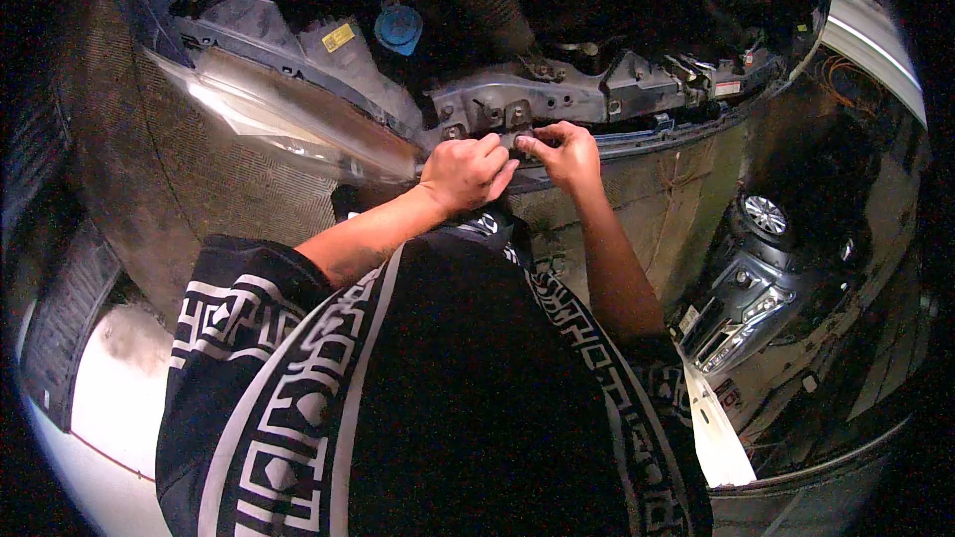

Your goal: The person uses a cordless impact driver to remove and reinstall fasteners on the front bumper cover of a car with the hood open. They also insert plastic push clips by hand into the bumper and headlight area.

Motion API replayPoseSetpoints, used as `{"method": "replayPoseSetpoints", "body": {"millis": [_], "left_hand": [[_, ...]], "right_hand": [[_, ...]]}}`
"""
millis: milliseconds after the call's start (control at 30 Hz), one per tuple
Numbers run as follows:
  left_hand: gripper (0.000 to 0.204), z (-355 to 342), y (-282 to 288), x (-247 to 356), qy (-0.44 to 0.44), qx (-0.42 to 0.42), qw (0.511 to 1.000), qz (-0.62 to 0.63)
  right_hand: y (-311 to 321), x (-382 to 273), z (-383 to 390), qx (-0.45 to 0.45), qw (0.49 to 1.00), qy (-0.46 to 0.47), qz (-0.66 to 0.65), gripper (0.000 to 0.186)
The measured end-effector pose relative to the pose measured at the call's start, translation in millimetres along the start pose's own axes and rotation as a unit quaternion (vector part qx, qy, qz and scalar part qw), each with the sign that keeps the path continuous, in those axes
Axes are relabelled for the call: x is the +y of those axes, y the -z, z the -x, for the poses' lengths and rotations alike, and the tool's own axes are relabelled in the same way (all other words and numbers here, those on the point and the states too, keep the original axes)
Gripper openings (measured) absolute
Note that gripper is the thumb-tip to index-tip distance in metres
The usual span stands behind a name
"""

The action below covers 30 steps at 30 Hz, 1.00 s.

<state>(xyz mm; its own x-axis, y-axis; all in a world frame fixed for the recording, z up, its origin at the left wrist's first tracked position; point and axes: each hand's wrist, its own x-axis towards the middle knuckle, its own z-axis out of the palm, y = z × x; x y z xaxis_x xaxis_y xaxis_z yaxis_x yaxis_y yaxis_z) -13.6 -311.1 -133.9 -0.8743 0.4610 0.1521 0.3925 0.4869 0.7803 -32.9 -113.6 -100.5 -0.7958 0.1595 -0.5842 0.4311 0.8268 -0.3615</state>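
My left hand [468, 175] is curled closed at the front edge of a car's engine bay, its fingertips near a metal bracket. Beside it, my right hand [567, 156] is closed in a pinch, thumb against fingers, at the same spot. Whatever lies between the fingers of either hand is too small or hidden to name. Just beyond them runs the grey metal front crossmember [577, 99], with holes and bolts along it. A bracket tab [516, 116] stands up from it close to my fingertips.
A long headlight [308, 119] lies to the left, with a blue round cap [398, 28] behind it. A ribbed dark hose [487, 5] runs over the engine bay. On the right are a parked dark car [741, 308] and a coiled orange cable [846, 80].
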Motion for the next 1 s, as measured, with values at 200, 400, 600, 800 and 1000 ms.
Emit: {"method": "replayPoseSetpoints", "body": {"millis": [200,400,600,800,1000], "left_hand": [[0.021,1,-1,-4,-0.012,0.013,1.000,0.019],[0.022,1,-1,-3,-0.003,0.001,1.000,0.029],[0.019,4,2,-3,-0.005,0.000,1.000,0.026],[0.015,6,-1,-4,0.001,-0.001,1.000,0.025],[0.021,8,-7,-6,0.000,0.013,0.999,0.031]], "right_hand": [[-34,-18,27,0.188,0.979,0.076,-0.025,0.024],[-44,-22,30,0.207,0.974,0.052,-0.070,0.016],[-10,-14,19,0.100,0.950,0.294,0.039,0.016],[8,-22,0,-0.032,0.911,0.361,0.198,0.016],[-7,-31,6,0.015,0.925,0.288,0.247,0.008]]}}
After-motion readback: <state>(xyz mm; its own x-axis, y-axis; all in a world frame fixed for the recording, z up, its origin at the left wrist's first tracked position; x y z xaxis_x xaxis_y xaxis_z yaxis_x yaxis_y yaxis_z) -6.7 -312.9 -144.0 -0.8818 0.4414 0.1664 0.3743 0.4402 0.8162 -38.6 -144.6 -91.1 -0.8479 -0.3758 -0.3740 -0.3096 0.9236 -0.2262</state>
